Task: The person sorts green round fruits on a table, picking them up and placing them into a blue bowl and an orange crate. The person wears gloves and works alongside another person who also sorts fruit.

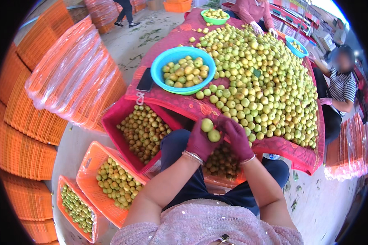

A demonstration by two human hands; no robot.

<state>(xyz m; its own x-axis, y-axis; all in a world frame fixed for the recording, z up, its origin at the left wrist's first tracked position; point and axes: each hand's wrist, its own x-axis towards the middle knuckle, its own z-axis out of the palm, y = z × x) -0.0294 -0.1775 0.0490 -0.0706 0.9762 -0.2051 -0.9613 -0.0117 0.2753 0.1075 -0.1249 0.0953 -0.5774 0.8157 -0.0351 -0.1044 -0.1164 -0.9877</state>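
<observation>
In a purple-red glove, my left hand [200,141] holds two round green fruits, the upper fruit [207,125] and the lower fruit [214,135], jujube-like in look. My right hand [236,137], gloved the same, is close beside it at the table's near edge. Its fingertips point towards the fruits, and whether they grip anything is hidden. Just beyond my hands, a large heap of green fruits [263,88] covers much of the red patterned tablecloth [171,36]. Under my hands, between my knees, an orange crate [224,182] holds browner fruits [222,162].
On the table are a blue basin [159,72] of fruits and a dark phone [145,80]. To my left stand a red-lined crate [110,118], an orange crate [87,165] and wrapped crate stacks [76,76]. Across the table, a person's gloved hands [257,29] touch the heap; another person [340,88] sits right.
</observation>
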